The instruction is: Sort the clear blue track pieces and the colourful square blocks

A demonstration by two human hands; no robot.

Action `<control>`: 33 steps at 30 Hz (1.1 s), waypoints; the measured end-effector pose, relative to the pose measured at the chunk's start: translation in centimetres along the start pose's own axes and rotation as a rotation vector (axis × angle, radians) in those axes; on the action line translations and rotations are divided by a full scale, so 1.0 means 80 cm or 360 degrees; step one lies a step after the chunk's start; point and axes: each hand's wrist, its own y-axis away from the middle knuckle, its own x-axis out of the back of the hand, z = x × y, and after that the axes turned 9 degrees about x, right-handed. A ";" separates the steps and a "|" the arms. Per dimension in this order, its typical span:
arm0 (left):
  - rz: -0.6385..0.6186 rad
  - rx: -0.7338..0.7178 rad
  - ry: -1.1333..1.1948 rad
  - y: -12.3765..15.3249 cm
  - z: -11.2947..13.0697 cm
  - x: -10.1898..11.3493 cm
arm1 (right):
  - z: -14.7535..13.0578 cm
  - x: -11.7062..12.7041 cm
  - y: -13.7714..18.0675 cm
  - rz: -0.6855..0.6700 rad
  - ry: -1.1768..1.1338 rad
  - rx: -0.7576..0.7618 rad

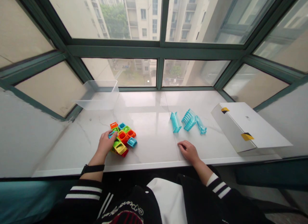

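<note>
A pile of colourful hollow plastic blocks (123,137) in red, orange, yellow, green and blue lies left of the middle on the white sill. At its left edge my left hand (106,143) has thumb and fingers closed around a blue block (111,134), which they partly cover. My right hand (189,151) rests on the sill near its front edge, fingers loosely curled, with nothing visible in them. Beyond that hand lie three clear light-blue ribbed plastic pieces: a straight one (175,122), a curved one (189,119) and a narrower one (201,125).
A clear plastic bin (98,103) stands at the back left by the window. On the right sits a white box (250,127) with yellow-and-black tabs. Green window frames (158,52) enclose the white sill (154,121) at the back and sides.
</note>
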 end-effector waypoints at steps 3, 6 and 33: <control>-0.0044 0.0036 0.0070 0.018 0.011 -0.012 | -0.001 0.001 0.000 -0.0005 -0.0002 0.0003; -0.0105 0.0058 0.0149 0.036 0.021 -0.022 | 0.000 0.000 0.000 0.0005 -0.0006 0.0006; -0.0117 -0.0188 0.0130 0.070 0.063 -0.088 | -0.104 -0.077 -0.058 -0.0344 -0.0553 0.0375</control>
